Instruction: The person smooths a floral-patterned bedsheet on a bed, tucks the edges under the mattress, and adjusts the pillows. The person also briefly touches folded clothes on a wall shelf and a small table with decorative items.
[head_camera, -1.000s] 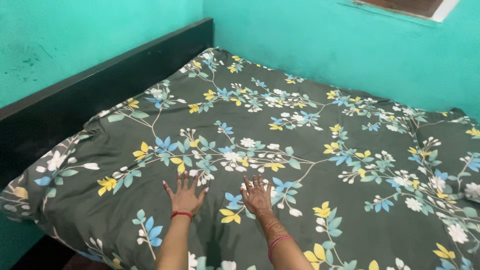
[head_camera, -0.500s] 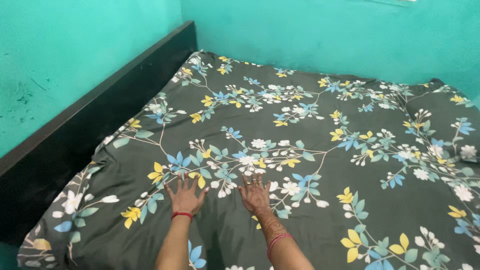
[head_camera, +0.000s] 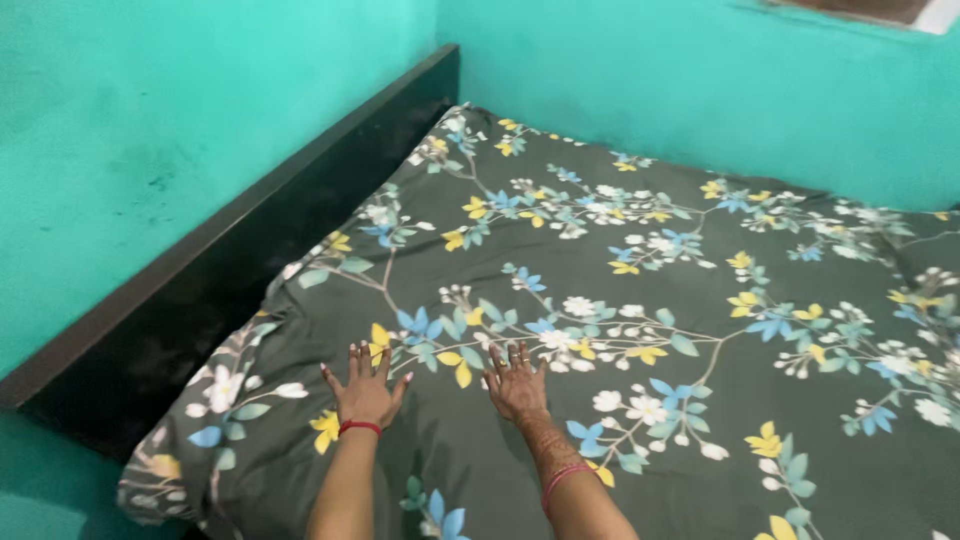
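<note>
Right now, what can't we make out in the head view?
- Palms of the left hand and right hand: pressed flat on the floral bedspread, hidden underneath.
- Mattress and anything under the bedspread: covered.
- Bed's right and near sides: cut off by the frame edges.
- Window ledge: cropped at the top.
- Floor beside the black headboard: barely in frame.

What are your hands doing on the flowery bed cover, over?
Left hand and right hand flat, fingers spread, on bed cover. Nothing held. Nothing in the way.
</note>
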